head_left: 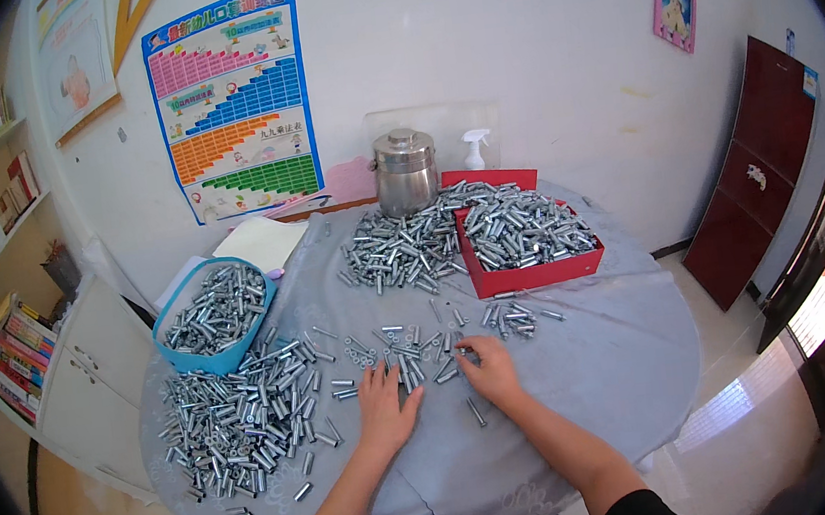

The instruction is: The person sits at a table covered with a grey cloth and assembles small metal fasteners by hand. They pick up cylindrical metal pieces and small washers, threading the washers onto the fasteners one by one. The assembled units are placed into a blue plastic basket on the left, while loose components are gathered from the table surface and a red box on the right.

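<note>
My left hand (385, 408) lies flat on the grey cloth of the round table (584, 360), fingers apart, its fingertips touching scattered silver metal sleeves (407, 352). Beside it, my right hand (490, 368) pinches a small silver part at its fingertips, near the loose sleeves. One lone sleeve (475, 412) lies just below that hand. A big heap of sleeves (234, 427) spreads to the left of my left hand.
A blue basket (212, 314) full of sleeves sits at the left. At the back right stands a red box (529, 235) full of them, another heap (397, 249) beside it. Behind are a steel pot (404, 171) and a spray bottle (474, 148). Bookshelves line the left wall.
</note>
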Demonstrator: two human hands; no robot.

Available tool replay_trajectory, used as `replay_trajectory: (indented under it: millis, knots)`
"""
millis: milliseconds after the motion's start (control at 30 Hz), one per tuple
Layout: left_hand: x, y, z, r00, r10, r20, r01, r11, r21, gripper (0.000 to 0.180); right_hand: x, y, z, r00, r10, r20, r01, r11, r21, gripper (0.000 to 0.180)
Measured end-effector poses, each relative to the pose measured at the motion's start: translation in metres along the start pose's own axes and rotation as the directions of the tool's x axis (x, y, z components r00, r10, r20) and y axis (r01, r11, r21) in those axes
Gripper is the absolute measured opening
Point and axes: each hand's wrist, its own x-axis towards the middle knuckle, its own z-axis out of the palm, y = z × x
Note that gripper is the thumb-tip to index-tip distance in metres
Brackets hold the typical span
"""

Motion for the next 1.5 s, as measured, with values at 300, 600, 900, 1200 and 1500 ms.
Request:
replay_trajectory:
  millis: [300,600,900,1200,1500]
  knots:
    - [-0.02,-0.009,0.009,0.996,0.049,-0.068,-0.052,0.998,-0.036,0.05,0.01,-0.007,-0.017,0.996,0.0,0.087,-0.001,1.0,0.004,0.026]
    - [-0.022,-0.01,0.011,0.996,0.033,-0.083,-0.035,0.999,-0.02,0.05,0.046,0.054,-0.067,0.97,0.206,0.131,-0.156,0.936,-0.316,0.036]
    - [-0.022,-0.016,0.016,0.994,0.057,-0.093,-0.059,0.998,-0.023,0.048,0.081,0.036,0.03,0.976,0.061,0.208,-0.027,0.986,-0.162,0.033]
    - [-0.023,-0.02,0.013,0.977,0.025,-0.211,-0.046,0.995,-0.093,0.046,0.084,-0.003,0.102,0.924,0.005,0.381,-0.021,0.999,0.04,0.03]
    - [-0.022,-0.007,-0.002,0.928,-0.141,-0.345,0.13,0.99,-0.052,0.052,0.082,-0.033,0.13,0.923,-0.117,0.366,0.135,0.991,-0.023,0.039]
